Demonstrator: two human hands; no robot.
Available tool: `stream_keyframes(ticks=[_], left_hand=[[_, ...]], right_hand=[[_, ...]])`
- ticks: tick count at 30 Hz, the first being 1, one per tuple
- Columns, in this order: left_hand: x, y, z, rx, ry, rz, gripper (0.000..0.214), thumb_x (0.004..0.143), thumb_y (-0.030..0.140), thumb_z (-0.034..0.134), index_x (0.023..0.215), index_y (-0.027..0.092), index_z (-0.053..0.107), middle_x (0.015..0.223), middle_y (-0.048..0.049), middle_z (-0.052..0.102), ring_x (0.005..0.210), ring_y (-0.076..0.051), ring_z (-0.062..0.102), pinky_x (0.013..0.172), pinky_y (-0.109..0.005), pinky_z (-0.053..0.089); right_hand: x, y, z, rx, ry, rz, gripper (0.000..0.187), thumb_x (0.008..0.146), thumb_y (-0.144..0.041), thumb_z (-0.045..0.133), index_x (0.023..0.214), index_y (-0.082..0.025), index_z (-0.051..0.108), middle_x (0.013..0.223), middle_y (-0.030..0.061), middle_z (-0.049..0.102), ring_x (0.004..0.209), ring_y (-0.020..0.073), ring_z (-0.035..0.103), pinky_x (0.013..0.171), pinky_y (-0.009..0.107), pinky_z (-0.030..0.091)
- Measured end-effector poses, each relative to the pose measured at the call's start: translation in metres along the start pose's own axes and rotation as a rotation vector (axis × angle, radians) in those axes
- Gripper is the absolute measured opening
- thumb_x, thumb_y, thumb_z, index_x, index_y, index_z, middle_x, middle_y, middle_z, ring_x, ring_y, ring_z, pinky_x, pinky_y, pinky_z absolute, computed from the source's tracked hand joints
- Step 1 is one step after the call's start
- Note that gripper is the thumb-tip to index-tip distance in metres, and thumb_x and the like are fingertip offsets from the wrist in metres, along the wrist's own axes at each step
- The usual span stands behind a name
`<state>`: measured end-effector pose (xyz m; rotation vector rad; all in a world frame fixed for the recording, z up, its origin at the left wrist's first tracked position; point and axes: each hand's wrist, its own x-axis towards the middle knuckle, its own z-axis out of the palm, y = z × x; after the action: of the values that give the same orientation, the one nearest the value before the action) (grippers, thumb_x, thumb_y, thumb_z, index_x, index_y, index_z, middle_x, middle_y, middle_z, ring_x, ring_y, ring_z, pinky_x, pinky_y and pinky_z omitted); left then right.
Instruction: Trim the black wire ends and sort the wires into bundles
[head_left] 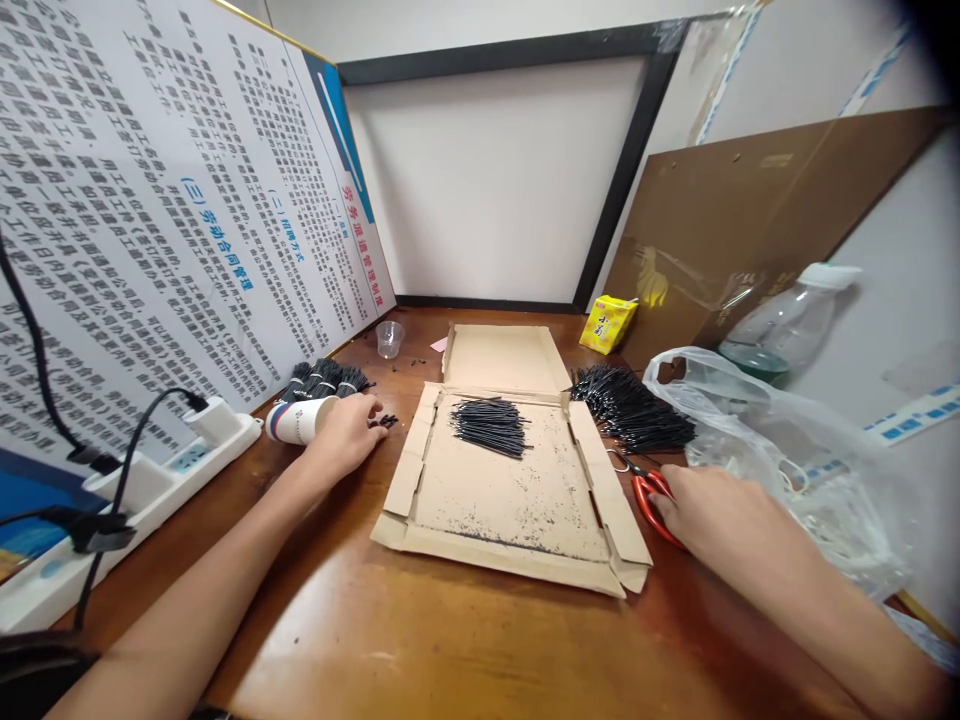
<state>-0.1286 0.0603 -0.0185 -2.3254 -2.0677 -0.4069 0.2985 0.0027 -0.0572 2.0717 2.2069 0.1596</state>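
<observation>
My left hand [351, 432] is at the table's left side, fingers curled around a few small black pieces [386, 421]. Just behind its wrist a paper cup [296, 421] lies on its side. My right hand [709, 510] grips red-handled scissors [651, 500] beside the cardboard's right edge; the fingers are partly hidden. Between both hands an unfolded cardboard box [487, 510] lies flat, with black specks on it. A bundle of thin black sticks or cut wires [491, 427] rests on its upper part. A larger heap of similar black strands [630, 408] lies to the right.
Tied black bundles [326, 378] sit behind the cup. A clear plastic cup [389, 339] and a yellow pack [608, 324] stand farther back. To the right are a plastic bag [795, 470] and a bottle [787, 320]. A power strip [172, 470] with cords runs along the left.
</observation>
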Motion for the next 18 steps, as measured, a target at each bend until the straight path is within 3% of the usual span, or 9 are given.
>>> stream_keyframes(ticks=[5, 11, 18], left_hand=[[0.008, 0.0, 0.012, 0.0, -0.029, 0.033, 0.018, 0.088, 0.026, 0.067, 0.099, 0.011, 0.066, 0.102, -0.0083, 0.067, 0.097, -0.022, 0.063, 0.089, -0.04, 0.05], [0.027, -0.001, 0.021, -0.035, -0.052, 0.094, 0.02, 0.096, 0.032, 0.06, 0.096, 0.013, 0.066, 0.099, -0.0064, 0.067, 0.095, -0.019, 0.064, 0.089, -0.041, 0.052], [0.087, 0.004, 0.028, -0.086, -0.104, 0.116, 0.023, 0.096, 0.032, 0.06, 0.109, 0.013, 0.064, 0.109, -0.0079, 0.065, 0.094, -0.02, 0.064, 0.084, -0.038, 0.055]], right_hand=[[-0.002, 0.004, 0.001, 0.006, -0.035, -0.001, 0.032, 0.092, -0.022, 0.042, 0.068, -0.017, 0.061, 0.073, 0.0146, 0.066, 0.056, 0.0241, 0.06, 0.052, 0.032, 0.023], [-0.005, -0.005, -0.016, 0.017, -0.046, -0.012, 0.029, 0.089, -0.014, 0.044, 0.071, -0.015, 0.066, 0.072, 0.0152, 0.067, 0.061, 0.0262, 0.064, 0.051, 0.032, 0.027], [-0.008, -0.014, -0.022, 0.015, -0.028, 0.002, 0.026, 0.088, -0.008, 0.044, 0.081, -0.014, 0.069, 0.078, 0.0148, 0.069, 0.071, 0.0278, 0.069, 0.051, 0.032, 0.026]])
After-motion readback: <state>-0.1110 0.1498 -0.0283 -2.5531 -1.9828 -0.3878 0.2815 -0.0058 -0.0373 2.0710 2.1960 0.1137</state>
